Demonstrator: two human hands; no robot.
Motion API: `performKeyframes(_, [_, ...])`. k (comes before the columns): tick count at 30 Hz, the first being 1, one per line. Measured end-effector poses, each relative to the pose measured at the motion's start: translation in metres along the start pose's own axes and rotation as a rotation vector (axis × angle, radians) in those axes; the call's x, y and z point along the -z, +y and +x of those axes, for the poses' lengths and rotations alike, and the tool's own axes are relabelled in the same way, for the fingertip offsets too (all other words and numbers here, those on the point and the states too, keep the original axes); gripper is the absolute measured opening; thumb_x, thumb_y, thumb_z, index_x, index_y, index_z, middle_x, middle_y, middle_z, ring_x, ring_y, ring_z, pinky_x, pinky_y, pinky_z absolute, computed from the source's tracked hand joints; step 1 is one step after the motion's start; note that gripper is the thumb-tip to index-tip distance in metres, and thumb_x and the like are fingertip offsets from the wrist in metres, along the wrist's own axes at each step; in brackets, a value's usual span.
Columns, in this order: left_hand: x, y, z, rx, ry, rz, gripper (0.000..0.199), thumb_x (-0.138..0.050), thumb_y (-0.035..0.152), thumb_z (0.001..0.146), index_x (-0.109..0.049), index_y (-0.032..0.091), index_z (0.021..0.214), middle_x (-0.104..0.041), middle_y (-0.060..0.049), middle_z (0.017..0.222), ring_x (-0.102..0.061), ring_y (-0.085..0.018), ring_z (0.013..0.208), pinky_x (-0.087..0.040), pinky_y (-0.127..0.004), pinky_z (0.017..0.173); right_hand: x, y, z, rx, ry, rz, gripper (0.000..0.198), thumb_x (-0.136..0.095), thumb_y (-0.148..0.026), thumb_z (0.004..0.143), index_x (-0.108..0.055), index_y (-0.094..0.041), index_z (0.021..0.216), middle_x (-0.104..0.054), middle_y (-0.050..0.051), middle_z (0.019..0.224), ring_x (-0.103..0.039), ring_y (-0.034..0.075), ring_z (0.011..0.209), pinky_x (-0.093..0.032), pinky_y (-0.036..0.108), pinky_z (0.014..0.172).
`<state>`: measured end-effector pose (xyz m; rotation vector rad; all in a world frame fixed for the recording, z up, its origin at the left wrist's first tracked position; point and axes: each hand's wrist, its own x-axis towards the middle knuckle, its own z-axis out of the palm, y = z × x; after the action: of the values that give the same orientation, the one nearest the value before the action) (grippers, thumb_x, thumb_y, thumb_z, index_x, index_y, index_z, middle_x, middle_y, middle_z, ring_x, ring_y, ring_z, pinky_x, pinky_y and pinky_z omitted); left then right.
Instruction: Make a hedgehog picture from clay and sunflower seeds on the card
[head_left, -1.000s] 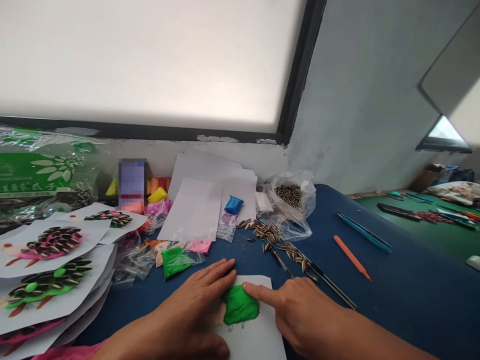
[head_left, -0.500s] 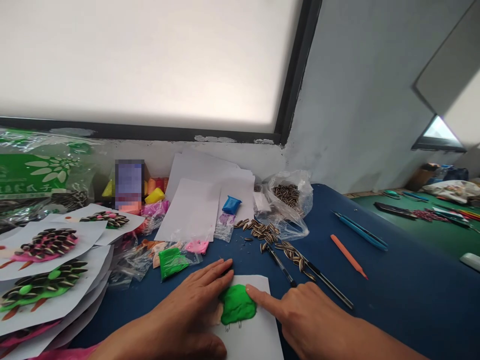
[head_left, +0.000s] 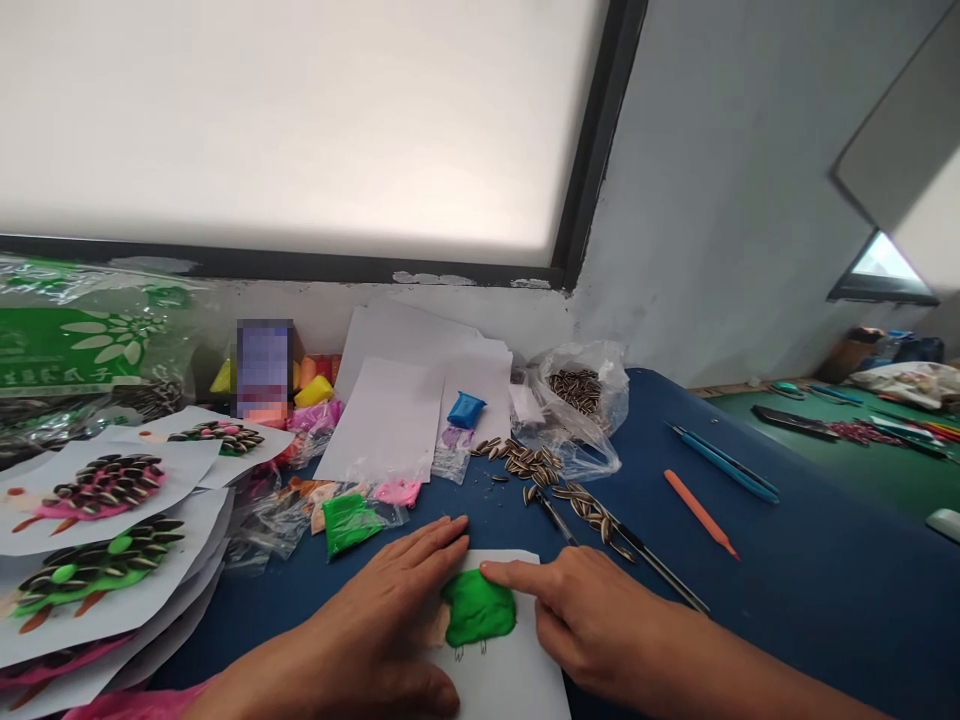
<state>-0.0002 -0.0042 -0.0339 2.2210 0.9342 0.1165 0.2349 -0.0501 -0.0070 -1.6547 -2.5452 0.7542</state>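
Observation:
A flattened patch of green modelling clay lies on a sheet of white paper, with short drawn legs below it and a pale clay piece at its left. My left hand rests flat beside the patch, fingers stretched out over the paper's left side. With its index finger extended, my right hand touches the upper edge of the green clay; its other fingers are curled and hold nothing visible. Close to that hand lie a pen, a second pen and loose sunflower seeds.
At left are stacked papers with seed-and-clay hedgehogs. Behind my hands lie a green clay packet, blank sheets, a blue packet and a bag of seeds. An orange marker and blue pen lie right.
My right index fingertip has slid slightly left along the top edge of the green clay, and the right hand has shifted up a little. My left hand stays on the paper.

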Motion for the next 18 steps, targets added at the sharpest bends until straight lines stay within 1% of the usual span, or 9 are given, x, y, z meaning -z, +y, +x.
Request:
performKeyframes(4, [0.0, 0.0, 0.003, 0.002, -0.009, 0.038, 0.094, -0.082, 0.035, 0.066, -0.038, 0.024, 0.148, -0.015, -0.01, 0.159, -0.017, -0.038, 0.145, -0.023, -0.054, 0.116, 0.003, -0.001, -0.001, 0.014, 0.011, 0.008, 0.057, -0.045, -0.008, 0.083, -0.057, -0.03, 0.133, -0.068, 0.001, 0.075, -0.054, 0.013, 0.059, -0.036, 0.022, 0.056])
performKeyframes(8, [0.001, 0.003, 0.007, 0.063, -0.063, 0.102, 0.1, -0.083, 0.031, 0.064, -0.033, 0.02, 0.149, -0.011, -0.012, 0.159, -0.012, -0.036, 0.146, -0.02, -0.053, 0.117, 0.005, -0.009, 0.004, 0.04, 0.035, 0.018, 0.056, -0.045, -0.008, 0.082, -0.058, -0.028, 0.132, -0.068, 0.001, 0.075, -0.054, 0.013, 0.059, -0.038, 0.022, 0.058])
performKeyframes(12, [0.004, 0.007, 0.008, 0.074, -0.06, 0.139, 0.101, -0.084, 0.035, 0.063, -0.033, 0.019, 0.149, -0.012, -0.012, 0.158, -0.011, -0.037, 0.146, -0.02, -0.056, 0.116, 0.004, -0.013, 0.012, 0.077, 0.031, -0.053, 0.053, -0.046, -0.009, 0.079, -0.061, -0.028, 0.126, -0.07, 0.002, 0.078, -0.055, 0.014, 0.061, -0.035, 0.023, 0.056])
performKeyframes(15, [0.006, 0.009, 0.007, 0.062, -0.067, 0.176, 0.1, -0.082, 0.039, 0.064, -0.033, 0.019, 0.149, -0.013, -0.012, 0.158, -0.012, -0.036, 0.146, -0.02, -0.056, 0.116, 0.002, -0.011, 0.013, 0.105, 0.035, -0.13, 0.047, -0.045, -0.01, 0.079, -0.066, -0.028, 0.117, -0.068, 0.003, 0.072, -0.052, 0.015, 0.058, -0.03, 0.024, 0.053])
performKeyframes(17, [0.006, 0.008, 0.007, 0.049, -0.07, 0.183, 0.099, -0.082, 0.039, 0.064, -0.034, 0.019, 0.148, -0.014, -0.012, 0.158, -0.012, -0.036, 0.146, -0.02, -0.057, 0.116, 0.001, -0.01, 0.013, 0.106, 0.035, -0.125, 0.048, -0.044, -0.011, 0.08, -0.066, -0.029, 0.118, -0.068, 0.002, 0.071, -0.051, 0.015, 0.057, -0.029, 0.024, 0.052])
performKeyframes(18, [0.005, 0.008, 0.006, 0.035, -0.061, 0.177, 0.098, -0.082, 0.04, 0.065, -0.035, 0.021, 0.148, -0.015, -0.012, 0.158, -0.013, -0.037, 0.146, -0.021, -0.057, 0.115, 0.0, -0.01, 0.013, 0.101, 0.043, -0.106, 0.05, -0.044, -0.011, 0.08, -0.064, -0.029, 0.122, -0.069, 0.002, 0.073, -0.052, 0.015, 0.058, -0.03, 0.024, 0.053])
